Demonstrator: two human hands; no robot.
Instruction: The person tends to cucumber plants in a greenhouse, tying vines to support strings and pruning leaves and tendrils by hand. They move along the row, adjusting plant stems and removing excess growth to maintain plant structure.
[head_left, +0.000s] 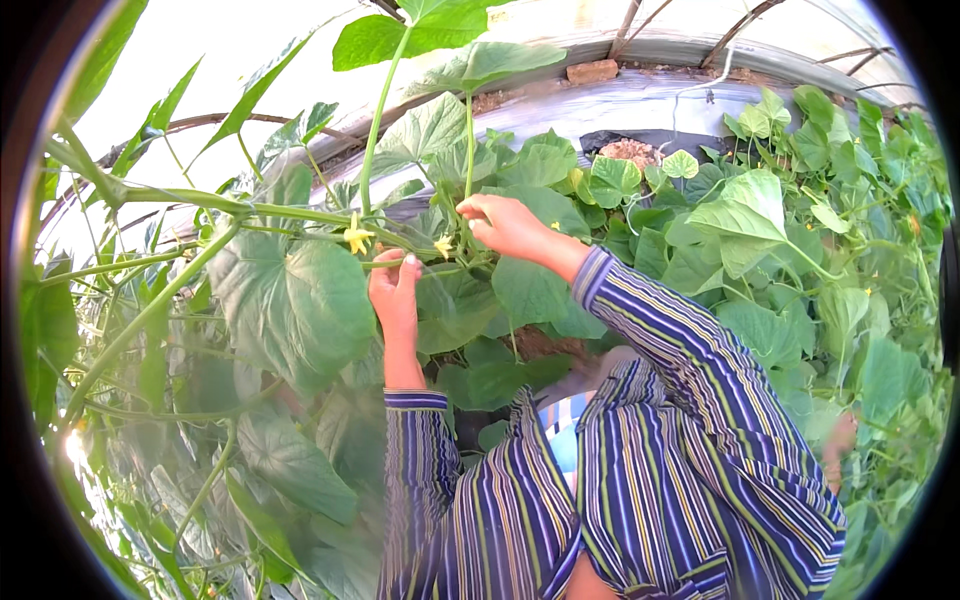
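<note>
A thick green vine stem (300, 215) of a cucumber-like plant runs from the left towards the centre. My left hand (395, 281) is raised just below its end, thumb and fingers brought together at a thin green stem; the exact grip cannot be made out. A yellow flower (358, 235) hangs right above that hand. My right hand (501, 225) is to the right, fingers bent beside an upright leaf stalk (469, 150); whether it touches the stalk is unclear. Between the hands is a second yellow flower (443, 245). A broad green leaf (292, 300) hangs left of my left hand.
Dense leafy vines (772, 322) fill the right side, and more stems and leaves (292, 457) crowd the lower left. Behind the plants lie plastic sheeting (637, 101) and a brick (592, 72). Curved poles (739, 30) hold up a pale cover. A thin string (675, 112) hangs at the upper right.
</note>
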